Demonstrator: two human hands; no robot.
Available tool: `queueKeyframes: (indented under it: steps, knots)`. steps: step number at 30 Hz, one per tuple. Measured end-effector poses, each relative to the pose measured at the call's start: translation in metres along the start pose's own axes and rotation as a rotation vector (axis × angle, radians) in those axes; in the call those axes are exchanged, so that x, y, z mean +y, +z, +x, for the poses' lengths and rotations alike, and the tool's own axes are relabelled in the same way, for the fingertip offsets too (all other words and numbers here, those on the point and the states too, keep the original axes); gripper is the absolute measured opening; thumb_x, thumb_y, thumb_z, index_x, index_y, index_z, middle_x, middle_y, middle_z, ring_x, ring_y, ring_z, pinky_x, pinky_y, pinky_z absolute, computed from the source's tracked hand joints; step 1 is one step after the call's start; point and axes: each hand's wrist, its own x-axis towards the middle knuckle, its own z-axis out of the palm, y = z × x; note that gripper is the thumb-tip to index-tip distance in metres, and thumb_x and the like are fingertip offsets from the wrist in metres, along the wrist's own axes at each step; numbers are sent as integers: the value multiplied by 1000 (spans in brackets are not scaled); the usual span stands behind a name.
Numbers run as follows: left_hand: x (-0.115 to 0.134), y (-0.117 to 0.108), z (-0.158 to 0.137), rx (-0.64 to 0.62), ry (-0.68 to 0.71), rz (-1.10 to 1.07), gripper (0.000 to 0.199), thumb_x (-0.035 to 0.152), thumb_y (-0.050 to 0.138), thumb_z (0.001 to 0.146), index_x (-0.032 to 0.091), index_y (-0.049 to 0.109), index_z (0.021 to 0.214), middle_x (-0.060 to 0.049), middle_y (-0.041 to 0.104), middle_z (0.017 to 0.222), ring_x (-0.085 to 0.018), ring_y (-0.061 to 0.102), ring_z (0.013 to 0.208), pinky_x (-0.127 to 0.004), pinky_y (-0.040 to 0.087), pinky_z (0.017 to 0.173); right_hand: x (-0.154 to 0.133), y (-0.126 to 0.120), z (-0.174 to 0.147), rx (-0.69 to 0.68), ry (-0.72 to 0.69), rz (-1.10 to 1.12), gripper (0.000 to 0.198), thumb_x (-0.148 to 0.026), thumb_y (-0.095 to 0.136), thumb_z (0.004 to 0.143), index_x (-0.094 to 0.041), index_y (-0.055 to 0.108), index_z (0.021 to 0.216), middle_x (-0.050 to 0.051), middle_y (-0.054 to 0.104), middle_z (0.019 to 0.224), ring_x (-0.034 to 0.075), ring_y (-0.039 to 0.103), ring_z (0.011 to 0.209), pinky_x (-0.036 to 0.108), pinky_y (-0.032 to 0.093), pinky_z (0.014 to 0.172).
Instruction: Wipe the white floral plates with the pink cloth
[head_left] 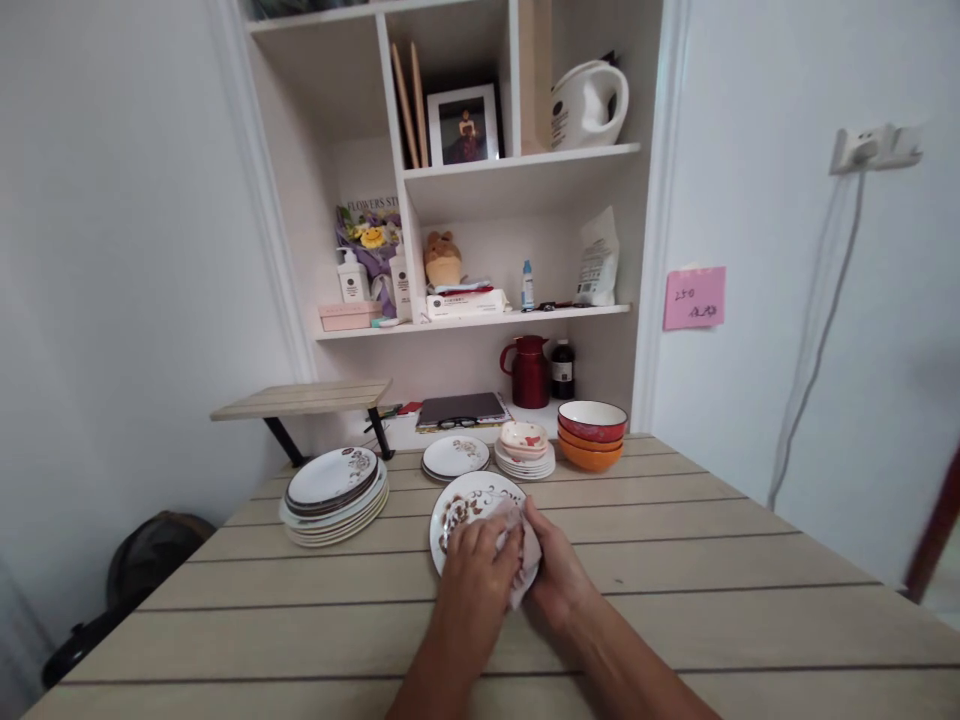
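Just below the middle of the frame we have a white plate (459, 508) with a brown floral pattern and a dark rim, a crumpled pale pink cloth (531, 548) lying over its right side. The fingers of our left hand (480, 552) are bent over the cloth and press it to the plate, while those of our right hand (556, 568) grasp the plate's right edge; how far they wrap beneath, we cannot tell. We judge the plate stiff, slick, of modest weight and liable to chip, so the hold belongs on the rim, with support from underneath; the cloth looks soft, light and easy to bunch. Right behind, near the middle of the frame, sit a low stack of patterned plates (454, 457) and, just right of it, small bowls (523, 437) on white saucers (521, 468). Further right stand nested red and orange bowls (591, 455); left of centre rises a taller plate stack (324, 482). These rest on the slatted surface (712, 630), below white shelves (517, 163) in the upper middle.
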Motion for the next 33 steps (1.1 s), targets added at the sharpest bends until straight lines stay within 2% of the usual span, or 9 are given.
queueKeyframes:
  steps: [3, 7, 10, 15, 20, 23, 25, 28, 33]
  knots:
    - [-2, -6, 2, -29, -127, 25, 30, 22, 59, 85, 29, 63, 114, -4, 63, 112, -21, 54, 102, -44, 38, 97, 13, 3, 1, -44, 65, -10, 45, -46, 54, 86, -9, 65, 108, 12, 74, 94, 23, 70, 87, 35, 50, 87]
    - [-22, -16, 2, -46, -459, 161, 40, 21, 57, 86, 28, 57, 125, -7, 60, 113, -23, 54, 104, -48, 37, 96, 20, 4, 3, 58, 27, -65, 45, -45, 59, 83, -11, 64, 112, 11, 75, 93, 23, 70, 86, 37, 51, 87]
    - [-35, -17, -3, -91, -570, 170, 35, 21, 55, 87, 28, 60, 120, -7, 59, 112, -24, 54, 105, -46, 39, 93, 13, 2, 3, 119, -14, -66, 43, -45, 58, 84, -13, 64, 112, 11, 75, 93, 25, 70, 87, 39, 51, 86]
    - [-28, -11, -7, -247, -453, -16, 31, 22, 55, 87, 26, 61, 117, -7, 57, 115, -22, 53, 105, -38, 43, 89, -6, -5, 3, 240, -84, -82, 35, -43, 51, 88, -16, 64, 106, 7, 76, 84, 24, 71, 84, 40, 52, 83]
    - [-6, -5, -6, -304, -164, -171, 28, 26, 56, 87, 29, 61, 114, -4, 56, 117, -21, 51, 107, -39, 41, 93, -7, -15, 9, 156, -35, -82, 38, -45, 46, 90, -14, 64, 105, 9, 75, 84, 23, 70, 76, 38, 53, 77]
    - [0, -4, -4, -275, -99, -173, 32, 26, 58, 86, 31, 59, 118, -4, 57, 117, -20, 51, 106, -41, 39, 97, -1, -17, 9, 94, -17, -117, 39, -45, 50, 88, -12, 64, 105, 10, 75, 86, 22, 69, 76, 35, 52, 75]
    - [-2, -6, -2, -237, -139, -141, 34, 27, 59, 85, 33, 58, 118, -3, 56, 118, -20, 50, 108, -43, 36, 100, 3, -13, 7, 63, -18, -137, 36, -42, 52, 88, -12, 65, 103, 9, 75, 85, 20, 69, 73, 33, 52, 74]
    - [-13, -11, -1, -179, -269, -64, 34, 26, 60, 85, 35, 59, 117, -3, 57, 117, -21, 50, 108, -46, 34, 100, 9, -6, 2, 70, -6, -177, 35, -43, 57, 84, -14, 66, 101, 7, 75, 82, 20, 69, 70, 33, 52, 75]
    - [-32, -15, -4, -113, -552, 85, 37, 24, 62, 83, 32, 60, 118, -5, 56, 115, -22, 51, 108, -44, 38, 95, 13, -2, -1, 121, 7, -206, 42, -45, 59, 82, -14, 65, 109, 11, 76, 90, 26, 70, 84, 41, 51, 86]
